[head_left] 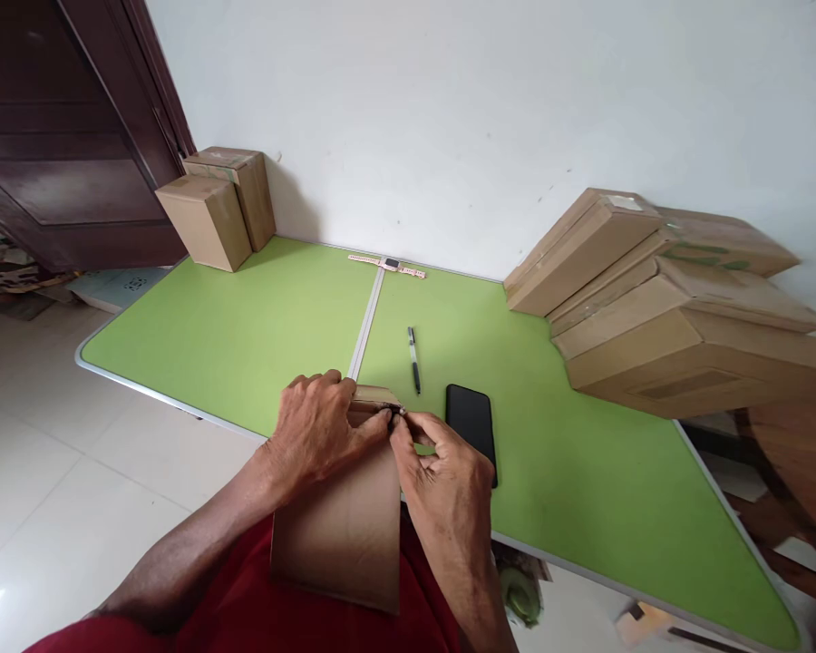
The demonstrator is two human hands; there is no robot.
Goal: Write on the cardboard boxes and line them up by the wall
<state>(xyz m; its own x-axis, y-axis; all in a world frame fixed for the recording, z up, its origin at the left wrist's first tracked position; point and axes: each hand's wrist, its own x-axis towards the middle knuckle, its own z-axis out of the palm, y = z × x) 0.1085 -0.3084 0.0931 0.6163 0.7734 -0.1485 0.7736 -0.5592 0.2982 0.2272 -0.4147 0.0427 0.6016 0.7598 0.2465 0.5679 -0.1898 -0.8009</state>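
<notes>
Looks like a room in a home, given the dark panelled door (74,192), plain white wall (394,109) and pale tiled floor (34,453), with a green table (197,317) carrying a phone (469,417), a pen (414,361), a watch (392,264) and several cardboard boxes (208,227).

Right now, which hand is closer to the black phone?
Right. The right hand is beside the black phone, partly hiding it; the left hand is farther off, to its left.
</notes>
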